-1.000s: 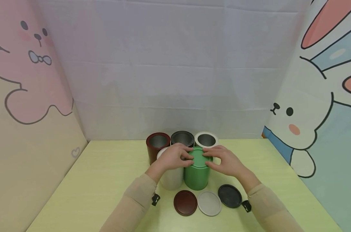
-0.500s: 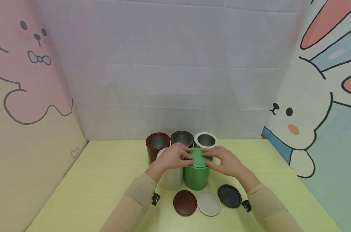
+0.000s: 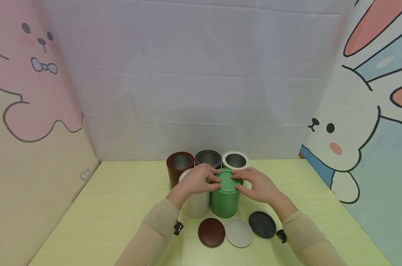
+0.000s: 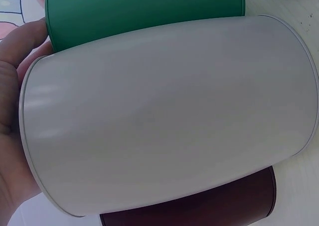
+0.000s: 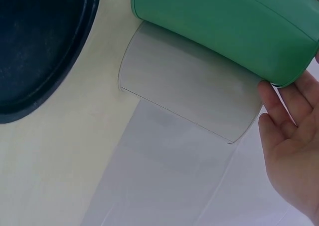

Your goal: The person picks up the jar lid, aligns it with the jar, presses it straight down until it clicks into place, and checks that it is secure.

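Note:
A green lid (image 3: 228,180) sits on top of a green can (image 3: 224,205) in the front row. My left hand (image 3: 200,180) touches the lid's left side with its fingertips, passing over an off-white can (image 3: 196,206). From the other side, my right hand (image 3: 256,184) rests fingertips and thumb on the lid's right edge. The right wrist view shows those fingers (image 5: 296,94) fairly straight against the green can's top end. In the left wrist view the off-white can (image 4: 169,121) hides most of the left fingertips.
Behind stand open dark red (image 3: 179,171), black (image 3: 208,159) and white (image 3: 235,161) cans. Dark red (image 3: 211,232), off-white (image 3: 239,233) and black (image 3: 262,224) lids lie on the yellow table (image 3: 121,210) in front. A white cloth (image 3: 201,92) hangs behind.
The head view has shifted very slightly. Hands, cans and lids otherwise hold their places.

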`<state>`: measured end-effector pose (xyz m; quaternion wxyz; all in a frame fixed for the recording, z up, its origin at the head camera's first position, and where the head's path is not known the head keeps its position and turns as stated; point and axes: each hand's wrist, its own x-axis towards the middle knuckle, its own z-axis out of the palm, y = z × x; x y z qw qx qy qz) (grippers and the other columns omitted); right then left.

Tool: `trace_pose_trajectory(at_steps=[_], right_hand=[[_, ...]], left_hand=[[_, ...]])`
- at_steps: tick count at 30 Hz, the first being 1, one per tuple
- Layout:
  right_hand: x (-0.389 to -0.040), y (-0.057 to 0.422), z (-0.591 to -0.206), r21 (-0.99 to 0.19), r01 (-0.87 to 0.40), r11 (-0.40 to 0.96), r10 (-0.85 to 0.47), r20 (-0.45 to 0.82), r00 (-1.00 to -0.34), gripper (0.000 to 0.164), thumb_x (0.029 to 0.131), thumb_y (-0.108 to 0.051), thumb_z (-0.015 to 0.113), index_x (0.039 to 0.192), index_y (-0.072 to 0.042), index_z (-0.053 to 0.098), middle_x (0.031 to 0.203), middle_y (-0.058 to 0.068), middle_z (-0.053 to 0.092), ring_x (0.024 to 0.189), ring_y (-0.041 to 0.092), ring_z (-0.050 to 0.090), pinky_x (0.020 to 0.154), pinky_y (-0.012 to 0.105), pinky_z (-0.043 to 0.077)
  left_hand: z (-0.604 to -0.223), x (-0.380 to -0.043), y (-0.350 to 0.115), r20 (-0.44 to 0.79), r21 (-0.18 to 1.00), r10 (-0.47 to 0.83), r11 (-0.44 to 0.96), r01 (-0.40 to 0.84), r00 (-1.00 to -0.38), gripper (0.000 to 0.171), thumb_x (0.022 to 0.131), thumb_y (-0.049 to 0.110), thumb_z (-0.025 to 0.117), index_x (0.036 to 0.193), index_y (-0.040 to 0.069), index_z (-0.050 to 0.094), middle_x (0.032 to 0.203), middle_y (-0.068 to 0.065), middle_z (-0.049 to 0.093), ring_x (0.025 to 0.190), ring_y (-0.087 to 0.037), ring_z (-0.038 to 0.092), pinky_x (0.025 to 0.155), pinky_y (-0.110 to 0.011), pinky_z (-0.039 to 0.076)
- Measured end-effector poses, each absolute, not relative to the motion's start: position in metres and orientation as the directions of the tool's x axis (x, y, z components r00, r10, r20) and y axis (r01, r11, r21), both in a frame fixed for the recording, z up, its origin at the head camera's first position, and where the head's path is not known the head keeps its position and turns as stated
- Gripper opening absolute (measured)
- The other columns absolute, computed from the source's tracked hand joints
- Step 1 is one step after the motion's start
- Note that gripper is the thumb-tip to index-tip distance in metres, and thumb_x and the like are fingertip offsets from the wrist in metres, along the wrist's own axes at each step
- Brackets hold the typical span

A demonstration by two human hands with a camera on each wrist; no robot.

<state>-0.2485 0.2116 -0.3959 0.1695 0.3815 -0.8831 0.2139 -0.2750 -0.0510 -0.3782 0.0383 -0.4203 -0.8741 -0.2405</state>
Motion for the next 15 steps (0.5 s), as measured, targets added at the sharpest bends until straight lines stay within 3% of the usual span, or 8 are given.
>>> trace_pose_trajectory(at_steps=[15], right_hand=[[-0.251,0.213,-0.407,-0.311,-0.738,0.599,-0.554,0.504,-0.662,0.032,0.089,-0.016,0.072,0.12,-0.007,0.072,0.132,0.006,0.064,0.114,0.029,0.058,0.093,0.05,0.049]], left_hand=[[-0.38,-0.279,-0.051,0.259,0.392,0.716,0.535,0.748,-0.648,0.022,0.091,0.026,0.073,0.108,0.013,0.079,0.13,-0.005,0.064,0.12,-0.024,0.056,0.098,-0.034,0.047]])
